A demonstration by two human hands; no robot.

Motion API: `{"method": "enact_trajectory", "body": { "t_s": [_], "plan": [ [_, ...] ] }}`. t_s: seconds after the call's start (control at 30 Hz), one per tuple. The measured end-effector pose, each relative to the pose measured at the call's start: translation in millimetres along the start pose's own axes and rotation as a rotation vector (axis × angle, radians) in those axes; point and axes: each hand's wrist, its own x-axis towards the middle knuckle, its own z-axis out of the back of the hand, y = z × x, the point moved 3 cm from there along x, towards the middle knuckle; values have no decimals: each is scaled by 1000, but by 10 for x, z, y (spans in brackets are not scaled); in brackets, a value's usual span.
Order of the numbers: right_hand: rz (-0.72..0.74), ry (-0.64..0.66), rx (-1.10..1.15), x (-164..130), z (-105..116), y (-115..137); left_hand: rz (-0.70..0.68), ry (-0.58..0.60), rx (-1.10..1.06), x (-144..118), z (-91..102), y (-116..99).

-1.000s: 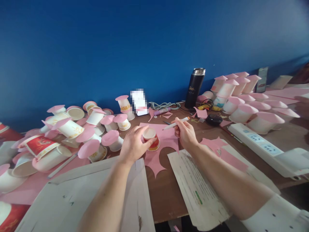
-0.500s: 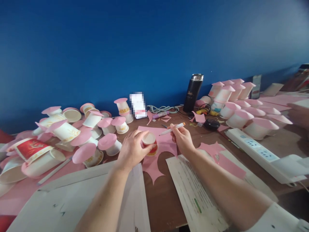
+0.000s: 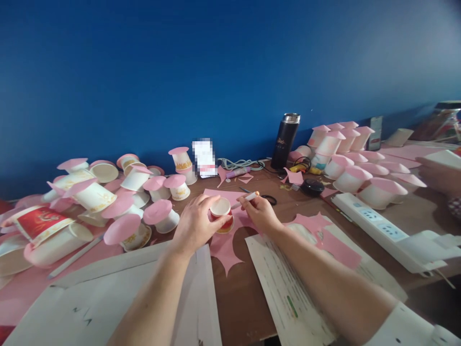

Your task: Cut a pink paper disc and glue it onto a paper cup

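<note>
Paper cup [image 3: 221,212], left hand [image 3: 196,223] grip wrapped round it; right hand [image 3: 257,212] pinching pen [image 3: 246,199]

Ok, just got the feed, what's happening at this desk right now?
A person's left hand grips an upturned paper cup standing on a pink paper sheet. The right hand holds a pen with its tip at the cup's side. Piles of pink-capped cups lie on both sides of the table.
</note>
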Motion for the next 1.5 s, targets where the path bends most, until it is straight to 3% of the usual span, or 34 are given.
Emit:
{"method": "enact_trajectory", "body": {
  "t_s": [0.3,0.7,1.07,1.3,1.5],
  "plan": [
    [147,13,-160,-18,9,28,0,-10,16,-5,-4,14],
    [181,30,-327,-45,61,105,0,3,11,-4,5,5],
    [292,92,-351,-172,44,244,6,21,1,11,44,-32],
    [284,-7,-254,-140,64,223,24,32,-4,3,37,-30],
    [256,122,-206,-108,-39,142,10,19,0,2,28,-35]
  ]
}}
